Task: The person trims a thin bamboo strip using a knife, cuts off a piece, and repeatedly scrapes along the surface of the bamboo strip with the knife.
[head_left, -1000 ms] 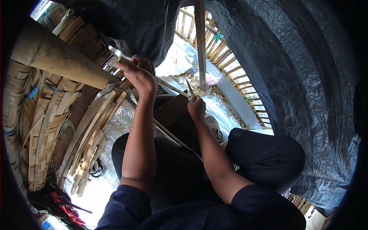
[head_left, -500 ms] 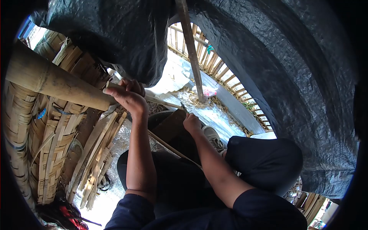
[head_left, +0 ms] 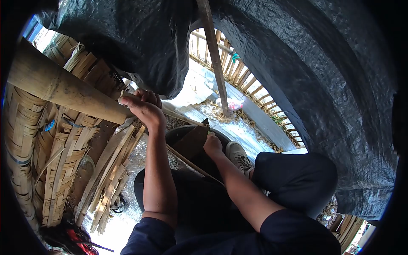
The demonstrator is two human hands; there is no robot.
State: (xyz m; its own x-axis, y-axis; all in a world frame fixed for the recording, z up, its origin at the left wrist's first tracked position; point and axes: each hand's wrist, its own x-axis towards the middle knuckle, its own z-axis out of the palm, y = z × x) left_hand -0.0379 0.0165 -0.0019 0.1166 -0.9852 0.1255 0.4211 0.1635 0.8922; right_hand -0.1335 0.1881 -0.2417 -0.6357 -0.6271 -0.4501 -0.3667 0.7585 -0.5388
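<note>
My left hand [head_left: 142,106] is curled shut around the far end of a thin bamboo strip [head_left: 191,163], which runs back past my right hand [head_left: 212,144] to my lap. My right fingers are closed on a knife [head_left: 193,140] against it. The strip looks light, springy and sharp-edged; I'd hold near the ends.

I see dark navy short sleeves [head_left: 280,231], forearms bare. Dark trousers [head_left: 293,178] at 4 o'clock. Grey-white laced sneaker [head_left: 239,156] near centre. Left hand [head_left: 144,108] and right hand [head_left: 212,146] ungloved, no rings visible.
</note>
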